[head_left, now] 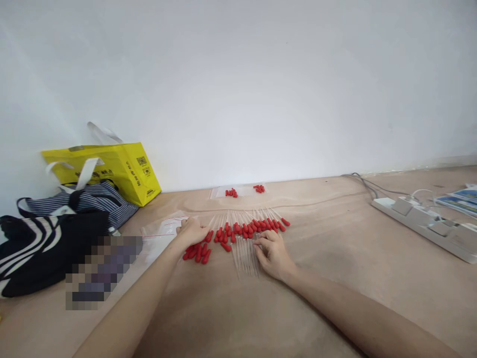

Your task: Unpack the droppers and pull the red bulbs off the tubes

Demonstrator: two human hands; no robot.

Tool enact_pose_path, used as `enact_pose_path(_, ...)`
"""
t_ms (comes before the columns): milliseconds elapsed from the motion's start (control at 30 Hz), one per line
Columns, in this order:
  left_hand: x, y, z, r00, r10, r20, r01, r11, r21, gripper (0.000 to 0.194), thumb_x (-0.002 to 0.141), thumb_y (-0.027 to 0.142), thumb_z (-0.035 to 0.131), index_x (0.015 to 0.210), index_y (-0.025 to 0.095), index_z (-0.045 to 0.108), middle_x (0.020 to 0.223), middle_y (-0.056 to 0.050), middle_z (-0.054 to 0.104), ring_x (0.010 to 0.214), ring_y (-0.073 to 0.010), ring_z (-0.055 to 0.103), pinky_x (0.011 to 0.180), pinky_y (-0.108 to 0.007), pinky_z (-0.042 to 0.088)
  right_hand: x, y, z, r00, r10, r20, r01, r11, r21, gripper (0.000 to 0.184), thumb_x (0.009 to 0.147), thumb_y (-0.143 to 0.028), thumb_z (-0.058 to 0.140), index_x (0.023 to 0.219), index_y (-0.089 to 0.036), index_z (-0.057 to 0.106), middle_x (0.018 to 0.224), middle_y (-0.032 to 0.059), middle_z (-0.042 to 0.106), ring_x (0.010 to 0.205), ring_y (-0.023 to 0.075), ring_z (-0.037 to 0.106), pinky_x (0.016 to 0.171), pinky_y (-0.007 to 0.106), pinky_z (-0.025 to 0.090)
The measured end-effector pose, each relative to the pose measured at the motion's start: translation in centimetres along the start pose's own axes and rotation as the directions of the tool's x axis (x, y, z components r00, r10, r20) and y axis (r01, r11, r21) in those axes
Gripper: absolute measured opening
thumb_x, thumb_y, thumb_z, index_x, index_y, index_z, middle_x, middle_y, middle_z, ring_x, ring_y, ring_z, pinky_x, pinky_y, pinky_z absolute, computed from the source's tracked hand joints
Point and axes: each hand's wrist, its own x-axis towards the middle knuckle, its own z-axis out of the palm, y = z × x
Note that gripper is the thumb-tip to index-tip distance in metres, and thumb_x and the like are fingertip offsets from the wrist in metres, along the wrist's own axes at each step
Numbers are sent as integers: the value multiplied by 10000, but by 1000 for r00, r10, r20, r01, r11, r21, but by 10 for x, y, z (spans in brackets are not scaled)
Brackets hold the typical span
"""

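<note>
My left hand (pixel 192 232) is over the near left part of a row of droppers, fingers curled; whatever they hold is hidden. Loose red rubber bulbs (pixel 198 253) lie just below it. The droppers (pixel 257 226), thin clear tubes with red bulbs, lie side by side, bulbs toward me and tips toward the wall. My right hand (pixel 275 252) has its fingers pinched together at the right edge of a bunch of bare clear tubes (pixel 246 258). Whether a tube is between those fingertips is too small to tell. One red bulb (pixel 225 246) lies apart, left of the tubes.
Clear plastic bags (pixel 160 233) lie left of my left hand. Near the wall, another bag (pixel 218 193) has red-bulbed pieces on it. A yellow bag (pixel 104 164), striped cloth (pixel 89 204) and black clothing (pixel 55 248) sit left; a power strip (pixel 421 226) lies right.
</note>
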Motion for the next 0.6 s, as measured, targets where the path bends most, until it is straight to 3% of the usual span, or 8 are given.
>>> enact_pose_path(100, -27, -1, -8, 997, 80, 22, -80, 997, -1, 233, 721, 293, 440, 537, 169, 508, 731, -80, 597, 821, -252, 553, 682, -331, 403, 1, -2, -2, 1000, -18, -5, 18, 1000, -4, 154, 744, -126, 481, 780, -190, 616, 773, 40, 567, 765, 163, 502, 723, 325, 374)
enact_pose_path(167, -48, 3, -4, 970, 242, 16, -240, 967, -87, 216, 797, 291, 355, 695, 180, 509, 738, -35, 590, 722, -171, 552, 636, -266, 401, 1, -5, -5, 999, -46, -28, 45, 999, -13, 167, 759, -158, 485, 864, -191, 611, 812, 49, 571, 793, 171, 503, 735, 332, 374)
enact_pose_path(267, -74, 13, 13, 887, 461, -24, -459, 877, -137, 178, 825, 259, 333, 754, 185, 479, 732, -17, 585, 652, -148, 536, 593, -256, 386, 1, -11, -11, 991, -125, -51, 122, 990, -67, 294, 768, -238, 510, 1051, -172, 551, 949, 82, 566, 883, 195, 493, 769, 352, 366)
enact_pose_path(400, -84, 26, 38, 723, 654, -223, -678, 734, -45, 163, 840, 257, 372, 766, 182, 496, 736, -23, 593, 706, -168, 536, 658, -295, 380, 2, -17, -16, 951, -306, 40, 309, 939, -148, 357, 790, -291, 516, 1136, -204, 504, 1049, 72, 574, 986, 200, 469, 872, 393, 293)
enact_pose_path(500, -82, 32, 51, 615, 700, -362, -756, 654, -19, 166, 848, 259, 393, 772, 175, 514, 715, -22, 598, 693, -160, 528, 665, -297, 377, 2, -15, -13, 921, -385, 63, 390, 905, -173, 222, 811, -285, 507, 1017, -236, 575, 872, 21, 639, 921, 176, 497, 917, 422, 218)
enact_pose_path(600, -82, 33, 56, 586, 679, -443, -767, 640, -34, 133, 836, 258, 439, 837, 167, 536, 754, -31, 610, 740, -161, 533, 697, -295, 381, 3, -12, -10, 910, -410, 61, 414, 890, -193, 150, 827, -226, 477, 888, -234, 614, 653, -18, 619, 767, 138, 508, 907, 415, 206)
